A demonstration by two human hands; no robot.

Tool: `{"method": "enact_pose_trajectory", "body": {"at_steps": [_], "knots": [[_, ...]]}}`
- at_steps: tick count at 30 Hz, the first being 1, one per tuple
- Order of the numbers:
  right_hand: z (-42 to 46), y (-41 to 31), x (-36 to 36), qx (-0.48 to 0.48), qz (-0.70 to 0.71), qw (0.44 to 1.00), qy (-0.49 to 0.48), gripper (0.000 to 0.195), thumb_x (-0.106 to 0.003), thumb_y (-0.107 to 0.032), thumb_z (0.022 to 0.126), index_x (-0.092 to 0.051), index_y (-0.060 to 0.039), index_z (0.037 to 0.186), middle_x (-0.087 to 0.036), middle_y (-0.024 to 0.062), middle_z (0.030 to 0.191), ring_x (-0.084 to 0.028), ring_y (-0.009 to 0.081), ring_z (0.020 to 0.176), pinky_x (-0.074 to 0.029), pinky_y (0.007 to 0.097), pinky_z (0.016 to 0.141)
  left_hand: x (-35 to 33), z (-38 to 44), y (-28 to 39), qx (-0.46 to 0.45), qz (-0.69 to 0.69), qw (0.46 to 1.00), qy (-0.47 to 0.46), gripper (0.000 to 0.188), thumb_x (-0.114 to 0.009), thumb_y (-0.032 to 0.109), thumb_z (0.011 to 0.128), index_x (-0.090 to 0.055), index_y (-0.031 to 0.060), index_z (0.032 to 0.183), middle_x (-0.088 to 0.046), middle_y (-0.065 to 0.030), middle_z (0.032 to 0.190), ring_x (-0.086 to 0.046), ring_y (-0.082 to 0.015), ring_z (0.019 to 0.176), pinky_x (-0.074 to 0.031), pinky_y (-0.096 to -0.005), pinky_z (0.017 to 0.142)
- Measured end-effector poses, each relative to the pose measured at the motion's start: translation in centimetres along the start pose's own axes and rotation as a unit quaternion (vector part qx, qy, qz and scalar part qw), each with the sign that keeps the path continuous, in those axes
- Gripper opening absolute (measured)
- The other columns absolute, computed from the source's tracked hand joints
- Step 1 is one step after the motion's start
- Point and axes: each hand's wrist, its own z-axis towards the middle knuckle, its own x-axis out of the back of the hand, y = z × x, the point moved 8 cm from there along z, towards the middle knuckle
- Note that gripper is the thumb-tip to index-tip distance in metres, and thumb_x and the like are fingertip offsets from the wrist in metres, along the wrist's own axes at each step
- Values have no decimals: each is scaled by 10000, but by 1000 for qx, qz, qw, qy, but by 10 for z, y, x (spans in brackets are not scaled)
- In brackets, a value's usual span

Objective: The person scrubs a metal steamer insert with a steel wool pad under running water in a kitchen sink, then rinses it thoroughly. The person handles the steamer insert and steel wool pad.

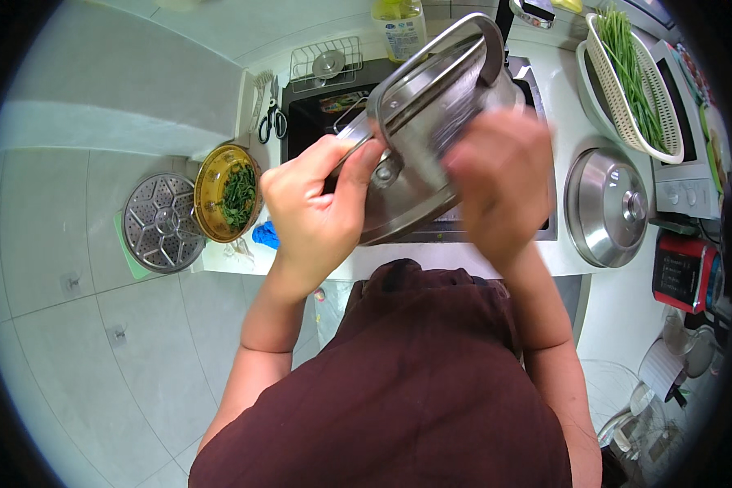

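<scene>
A stainless steel pot (415,177) with loop handles is tilted on its side above the sink (308,122). My left hand (323,201) grips it at the rim, beside the near handle, thumb on the outer wall. My right hand (503,177) is blurred and closed around what looks like a steel wool scourer (457,119), pressed to the pot's outer wall. The far loop handle (493,52) rises at the top. The pot's inside is mostly hidden from me.
Left of the sink are scissors (272,119), a yellow bowl of chopped greens (204,213), a perforated steamer plate (165,222) and a blue cloth (266,235). A detergent bottle (401,30) stands behind. To the right are a domed steel lid (604,207) and a basket of long green stalks (665,131).
</scene>
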Motion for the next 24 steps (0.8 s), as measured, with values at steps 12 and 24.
{"method": "enact_pose_trajectory", "body": {"at_steps": [12,24], "knots": [[-1,-5,-14,-61,-51,986,-144,307,-647,-66,707,-628,22,1001,-595,129,1088,-542,304,1004,-415,391,825,-8,-3,-12,-6,2,1000,-18,188,-663,134,868,-621,-6,749,-523,-70,534,-447,-117,442,-349,-252,441],[14,9,-8,-27,-101,986,-127,245,-606,-59,691,-659,-65,930,-583,32,1042,-513,268,998,-391,351,803,-1,-5,-16,51,-39,997,-46,174,-638,127,881,-632,-10,775,-510,-49,533,-415,-65,472,-330,-241,444]]}}
